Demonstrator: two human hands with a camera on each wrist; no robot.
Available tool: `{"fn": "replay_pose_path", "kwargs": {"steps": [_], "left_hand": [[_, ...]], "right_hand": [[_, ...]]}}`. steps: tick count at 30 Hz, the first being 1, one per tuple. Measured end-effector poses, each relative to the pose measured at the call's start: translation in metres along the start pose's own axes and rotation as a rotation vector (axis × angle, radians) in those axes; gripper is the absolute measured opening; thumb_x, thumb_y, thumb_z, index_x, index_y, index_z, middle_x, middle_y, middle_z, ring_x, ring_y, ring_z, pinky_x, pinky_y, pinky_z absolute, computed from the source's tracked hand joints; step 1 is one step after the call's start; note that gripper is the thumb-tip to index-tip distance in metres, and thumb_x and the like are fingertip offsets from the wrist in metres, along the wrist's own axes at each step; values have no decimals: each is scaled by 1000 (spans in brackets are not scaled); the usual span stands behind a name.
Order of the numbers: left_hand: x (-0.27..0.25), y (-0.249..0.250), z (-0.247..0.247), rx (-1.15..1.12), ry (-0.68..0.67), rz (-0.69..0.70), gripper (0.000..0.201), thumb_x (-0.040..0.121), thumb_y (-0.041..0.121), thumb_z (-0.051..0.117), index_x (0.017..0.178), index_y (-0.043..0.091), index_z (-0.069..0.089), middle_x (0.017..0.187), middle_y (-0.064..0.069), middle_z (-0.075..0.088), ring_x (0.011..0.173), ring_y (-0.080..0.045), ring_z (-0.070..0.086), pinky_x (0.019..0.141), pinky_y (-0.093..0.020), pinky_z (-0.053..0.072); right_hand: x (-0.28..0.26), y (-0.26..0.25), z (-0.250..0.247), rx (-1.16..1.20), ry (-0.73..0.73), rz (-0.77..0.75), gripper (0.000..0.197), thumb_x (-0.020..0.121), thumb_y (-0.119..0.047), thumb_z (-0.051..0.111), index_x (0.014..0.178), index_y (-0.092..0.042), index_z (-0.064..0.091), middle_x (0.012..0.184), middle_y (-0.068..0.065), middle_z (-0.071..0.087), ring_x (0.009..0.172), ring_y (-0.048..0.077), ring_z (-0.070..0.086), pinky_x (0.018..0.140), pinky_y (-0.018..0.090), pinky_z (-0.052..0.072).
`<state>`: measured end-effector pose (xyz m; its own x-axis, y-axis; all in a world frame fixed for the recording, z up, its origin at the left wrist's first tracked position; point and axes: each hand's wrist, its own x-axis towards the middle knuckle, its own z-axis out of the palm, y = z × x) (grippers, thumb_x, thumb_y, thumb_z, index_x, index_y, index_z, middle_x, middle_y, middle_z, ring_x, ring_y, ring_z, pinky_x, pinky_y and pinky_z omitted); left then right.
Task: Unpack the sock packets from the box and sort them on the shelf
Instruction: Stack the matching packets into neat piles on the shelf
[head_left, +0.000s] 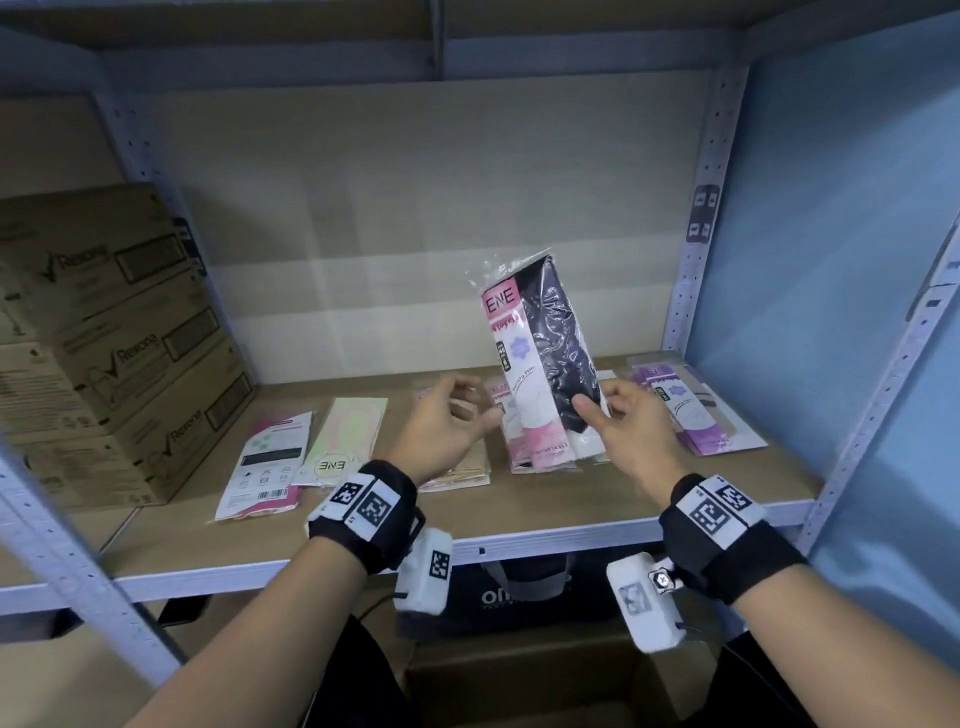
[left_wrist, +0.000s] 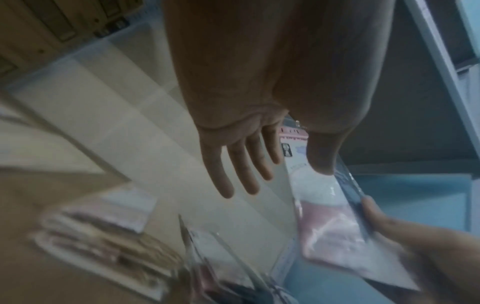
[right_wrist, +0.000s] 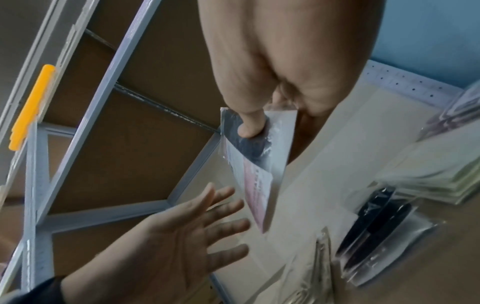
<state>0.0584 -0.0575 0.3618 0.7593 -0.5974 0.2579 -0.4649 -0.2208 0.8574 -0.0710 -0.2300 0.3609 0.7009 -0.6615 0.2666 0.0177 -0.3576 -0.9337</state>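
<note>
A clear sock packet (head_left: 540, 343) with a pink ENE label and black socks stands upright above the shelf (head_left: 519, 512). My right hand (head_left: 597, 408) pinches its lower end between thumb and fingers. The right wrist view shows the thumb pressed on the dark part of the packet (right_wrist: 257, 164). My left hand (head_left: 457, 410) hovers just left of the packet with relaxed, spread fingers and holds nothing; it shows palm-up as the left hand (right_wrist: 194, 232) in the right wrist view. In the left wrist view the packet (left_wrist: 324, 205) lies past my open fingers (left_wrist: 241, 170).
Several piles of sock packets lie on the shelf: a pink-white one (head_left: 265, 467), a pale green one (head_left: 348, 436), a beige pile (head_left: 457, 470), a pink pile (head_left: 540, 449), a purple pile (head_left: 691, 410). Stacked Rexona cartons (head_left: 104, 338) fill the left. A cardboard box (head_left: 519, 675) sits below.
</note>
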Motion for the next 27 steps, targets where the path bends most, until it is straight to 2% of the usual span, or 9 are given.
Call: {"fn": "replay_pose_path", "kwargs": {"steps": [2, 6, 8, 14, 16, 19, 22, 24, 27], "left_hand": [[-3, -1, 11, -89, -80, -10, 39, 83, 28, 73, 116, 22, 53, 104, 0, 60, 89, -15, 59, 82, -28, 54], [-7, -5, 25, -237, 14, -60, 47, 77, 18, 78, 116, 18, 50, 104, -12, 61, 84, -21, 62, 86, -47, 56], [-8, -9, 30, -263, 24, -90, 50, 77, 11, 77, 118, 14, 47, 100, -11, 60, 82, -22, 62, 83, -49, 56], [-6, -19, 42, -277, 58, -142, 51, 74, 14, 80, 115, 15, 49, 95, -7, 59, 78, -18, 58, 79, -39, 55], [0, -21, 46, -282, 68, -159, 50, 75, 13, 80, 115, 15, 50, 95, -7, 59, 79, -18, 58, 79, -39, 55], [11, -19, 56, -247, 78, -179, 47, 78, 10, 75, 114, 15, 46, 91, -2, 58, 75, -14, 58, 68, -28, 54], [24, -19, 71, -188, 83, -212, 39, 81, 12, 72, 108, 19, 44, 93, -3, 59, 75, -17, 60, 58, -29, 50], [33, -21, 82, -118, 88, -229, 30, 83, 17, 69, 105, 20, 48, 98, -3, 59, 81, -18, 59, 66, -30, 51], [44, -25, 91, -61, 63, -266, 25, 85, 23, 66, 108, 15, 57, 110, -5, 61, 93, -16, 58, 78, -25, 48]], "right_hand": [[-3, -1, 7, 83, -12, 20, 19, 87, -17, 67, 101, -7, 61, 102, -3, 63, 92, 5, 59, 78, 17, 42], [-5, 4, 16, 166, -27, 32, 10, 88, -12, 65, 95, -7, 61, 85, -14, 64, 69, -14, 59, 61, 2, 44], [-5, 8, 19, 157, -38, 33, 12, 88, -14, 65, 97, -6, 63, 87, -10, 67, 68, -13, 60, 60, 2, 43], [-3, 22, 19, 43, -50, 81, 12, 91, -25, 62, 93, -15, 67, 94, -2, 71, 89, 9, 63, 71, 19, 44], [0, 22, 16, 27, -88, 114, 9, 91, -19, 60, 95, -17, 67, 95, -1, 70, 89, 13, 61, 70, 22, 43], [6, 22, 14, -21, -154, 134, 15, 90, -11, 57, 101, -17, 64, 97, -5, 68, 86, 5, 60, 69, 19, 43], [16, 30, 14, -115, -104, 149, 24, 90, -13, 58, 113, -16, 59, 107, 3, 66, 94, 21, 62, 78, 28, 47], [26, 36, 16, -185, -59, 203, 40, 90, -11, 58, 129, -11, 50, 121, 9, 61, 108, 27, 59, 85, 26, 42], [39, 46, 19, -266, -39, 209, 40, 91, -11, 57, 131, -10, 49, 134, 13, 54, 122, 27, 53, 91, 23, 38]]}}
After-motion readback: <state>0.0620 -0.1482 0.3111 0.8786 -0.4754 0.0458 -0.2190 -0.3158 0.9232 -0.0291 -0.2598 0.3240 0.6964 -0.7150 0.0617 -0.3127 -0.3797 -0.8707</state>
